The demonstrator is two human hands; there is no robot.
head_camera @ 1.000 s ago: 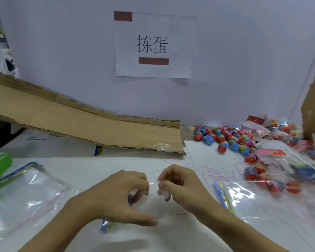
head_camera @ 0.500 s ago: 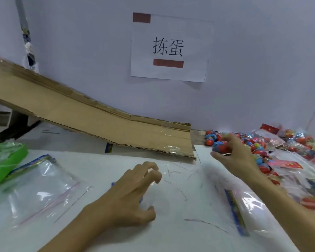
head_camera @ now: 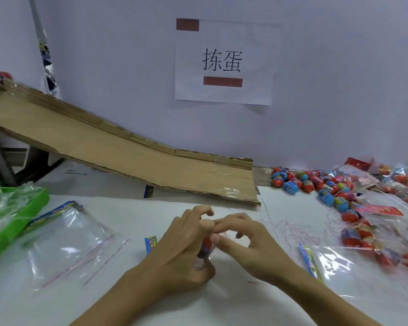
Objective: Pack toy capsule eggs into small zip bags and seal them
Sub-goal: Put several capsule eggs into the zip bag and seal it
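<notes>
Between the hands, risk of a slip: egg (head_camera: 204,249) round and slick, bag (head_camera: 222,236) thin and nearly invisible, mouth hard to find. Likely to jam at the zip line if pushed in askew, or to pop out and roll off toward the near edge if the grip loosens. Zip also likely to close only partway if pressed over a fold.

Left hand (head_camera: 186,250): curled, fingers and thumb wrapped round the egg, only a red and blue strip showing past the knuckles. Index finger hooked up, tip meeting the other hand's.

Right hand (head_camera: 247,245): fingers bent, thumb and forefinger pinching something clear at the egg's top, apparently the bag's lip. Whether the egg is already inside the film: cannot tell.

Right of the right hand, well apart: loose eggs (head_camera: 316,184) in a heap, plus filled bags (head_camera: 375,243). Left of the left hand: empty bags (head_camera: 64,243) lying flat, just beside a green box (head_camera: 21,215). Beyond both hands: cardboard ramp (head_camera: 127,156).
</notes>
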